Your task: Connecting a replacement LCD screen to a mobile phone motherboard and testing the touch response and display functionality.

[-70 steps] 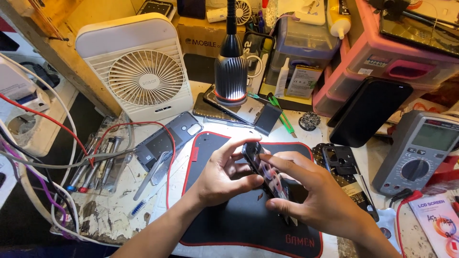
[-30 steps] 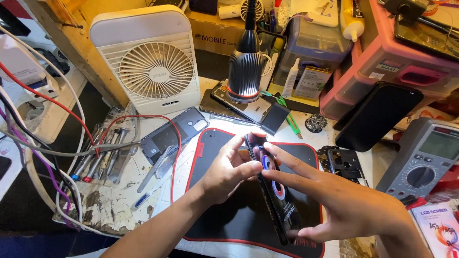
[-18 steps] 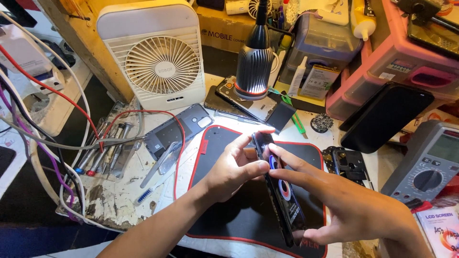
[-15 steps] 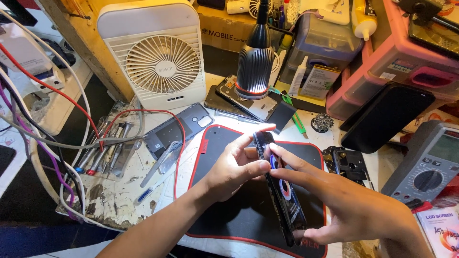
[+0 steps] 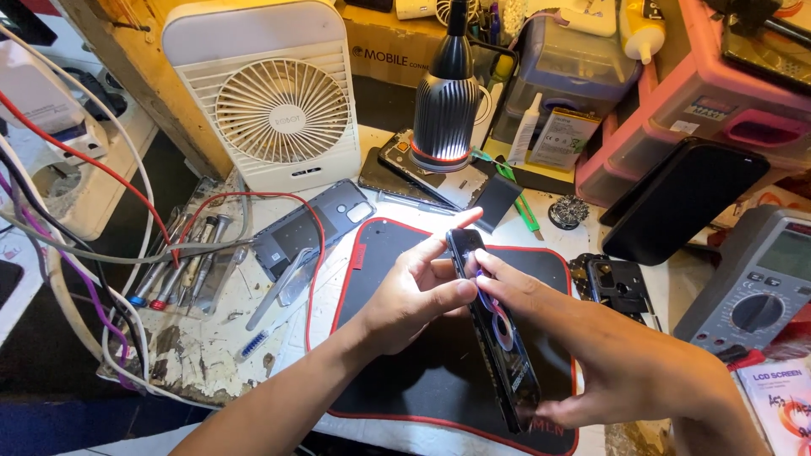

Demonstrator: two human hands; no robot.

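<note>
On a cluttered repair bench, over a black mat [image 5: 397,371], the right hand [image 5: 625,363] cradles a smartphone [image 5: 498,338] edge-up; the left hand [image 5: 414,291] pinches its top, steadying it.

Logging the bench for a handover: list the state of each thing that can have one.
Black smartphone: held on edge over the black red-edged mat.
Left hand: pinching the phone's top end.
Right hand: cradling the phone's lower end.
Black ribbed desk lamp: lit.
White square fan: cannot tell whether it spins.
Grey multimeter: display blank.
</note>
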